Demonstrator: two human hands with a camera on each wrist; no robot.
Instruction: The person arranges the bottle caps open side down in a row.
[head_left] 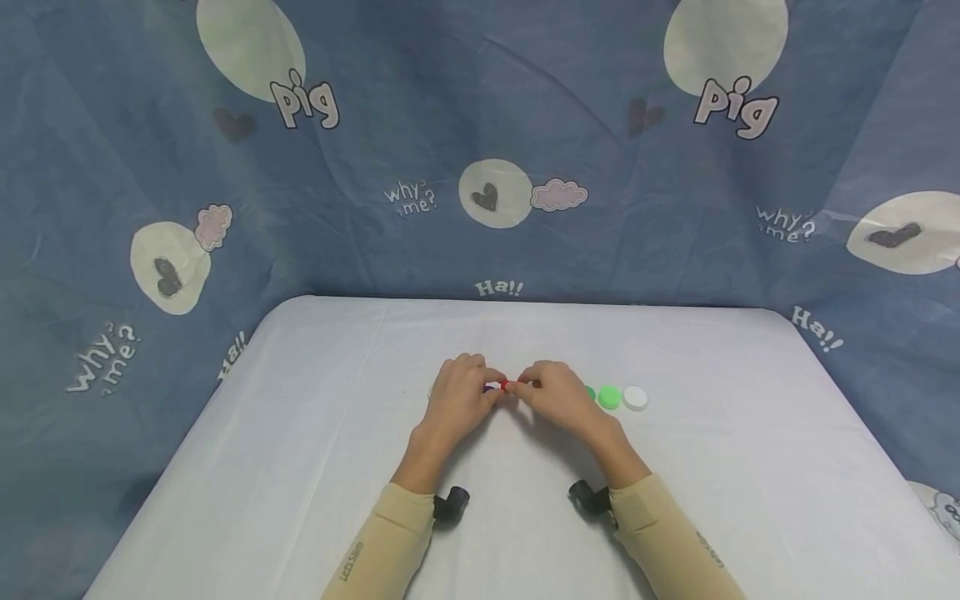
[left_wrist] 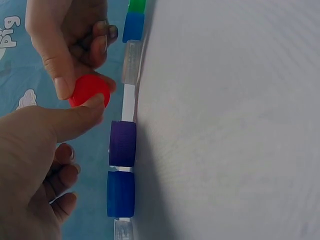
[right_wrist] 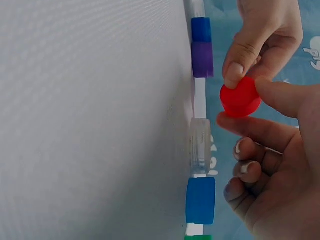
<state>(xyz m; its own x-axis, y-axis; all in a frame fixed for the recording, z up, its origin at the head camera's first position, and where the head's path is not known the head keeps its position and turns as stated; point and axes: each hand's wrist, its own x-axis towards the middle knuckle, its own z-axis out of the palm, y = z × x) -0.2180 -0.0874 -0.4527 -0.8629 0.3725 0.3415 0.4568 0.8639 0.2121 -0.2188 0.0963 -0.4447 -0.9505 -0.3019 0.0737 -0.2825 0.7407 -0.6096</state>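
Over the middle of the table, a red bottle cap (right_wrist: 240, 102) is held up between both hands. My left hand (head_left: 459, 396) pinches it, thumb on its face in the left wrist view. My right hand (head_left: 558, 396) grips its other side between thumb and index finger, with the remaining fingers loosely curled. Below the hands, a row of caps stands on the table. A purple cap (left_wrist: 122, 143) and a blue cap (left_wrist: 121, 194) sit on the left hand's side. On the right hand's side are a clear ridged cap (right_wrist: 201, 147) and a lighter blue cap (right_wrist: 201, 201).
Farther right in the row lie a bright green cap (head_left: 610, 397) and a white cap (head_left: 635, 397). A white cloth covers the table (head_left: 300, 467). Behind it hangs a blue printed curtain (head_left: 420, 108). Each wrist carries a small black camera (head_left: 450, 505).
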